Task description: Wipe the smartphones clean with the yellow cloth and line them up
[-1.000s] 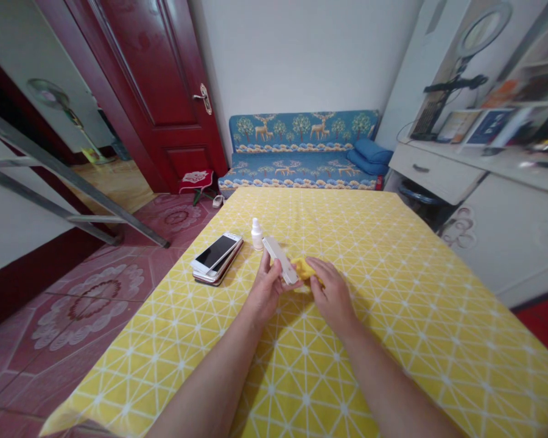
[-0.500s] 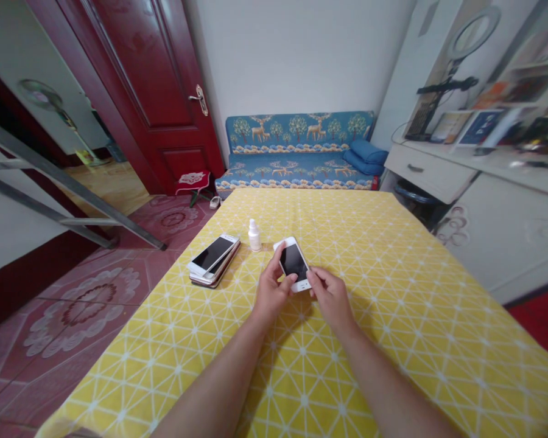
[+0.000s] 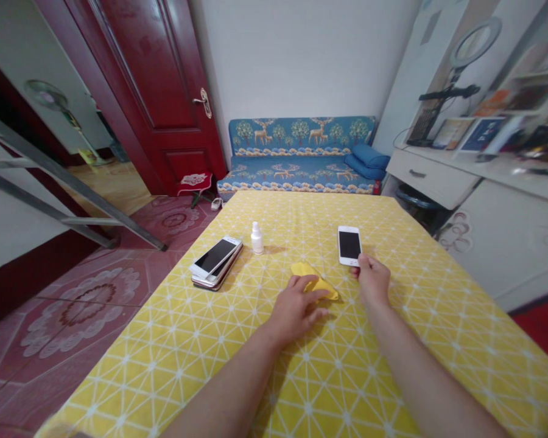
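Step's prob. placing phone (image 3: 349, 246) at R side of surface (image 3: 420, 298): R hand (image 3: 374, 281) pinches its near corner btwn fingers, L hand (image 3: 293, 309), fingers half-open, touches cloth (image 3: 320, 283), needing firmer grip to lift.

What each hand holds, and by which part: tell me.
Right hand: the white phone, by its lower right corner. Left hand: over the yellow cloth; hold unclear.

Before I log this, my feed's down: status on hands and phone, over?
Right hand holding white phone by near end. Left hand open over yellow cloth. White bottle, phone stack off left, clear of hands.
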The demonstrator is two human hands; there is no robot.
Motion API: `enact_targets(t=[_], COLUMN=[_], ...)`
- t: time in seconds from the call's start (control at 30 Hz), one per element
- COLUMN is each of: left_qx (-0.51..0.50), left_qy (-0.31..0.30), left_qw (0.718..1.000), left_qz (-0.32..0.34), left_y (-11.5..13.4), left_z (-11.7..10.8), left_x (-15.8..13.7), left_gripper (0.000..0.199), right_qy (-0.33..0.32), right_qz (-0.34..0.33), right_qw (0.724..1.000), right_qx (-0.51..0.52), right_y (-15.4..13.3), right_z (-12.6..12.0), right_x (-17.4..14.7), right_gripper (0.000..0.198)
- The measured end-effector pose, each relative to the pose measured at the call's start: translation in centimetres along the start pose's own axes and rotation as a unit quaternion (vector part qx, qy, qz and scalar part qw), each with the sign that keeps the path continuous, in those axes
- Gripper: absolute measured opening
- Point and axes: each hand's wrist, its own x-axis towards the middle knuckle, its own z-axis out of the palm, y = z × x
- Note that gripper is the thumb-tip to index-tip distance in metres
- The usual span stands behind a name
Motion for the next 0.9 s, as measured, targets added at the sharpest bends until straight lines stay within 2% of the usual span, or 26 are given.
enact_targets(t=[0.17,0.33,0.53,0.77,0.9], left_qx=[0.032,0.031,0.03,0.026,0.031], left_qy=[-0.004,-0.001,0.0,0.006,0.005], left_qw=[0.999,0.999,0.999,1.0,0.999], left_qz=[-0.012,-0.014,-0.018,-0.016,-0.018], left_y=[-0.5,-0.8,-0.8,-0.9,-0.8], left_z=[0.5,0.5,0.5,0.6,0.7], left_x=[0.4,0.5,0.5,0.6,0.5], left_gripper=[0.038,0.034,0.033,0.032,0.032], right_qy=[-0.007,-0.021,-0.019,-0.009,-0.021], right_qz=[0.007,-0.018,-0.068,-0.115,-0.113], right_qw=[0.99,0.969,0.943,0.913,0.895], right_qx=[-0.137,-0.245,-0.326,-0.391,-0.432], right_y=[1.2,1.2,1.1,0.5,0.1], right_z=[-0.7,-0.3,0.4,0.9,1.3], right_x=[6.4,9.2,9.3,7.4,7.0], right_gripper=[0.031,0.03,0.026,0.055,0.055])
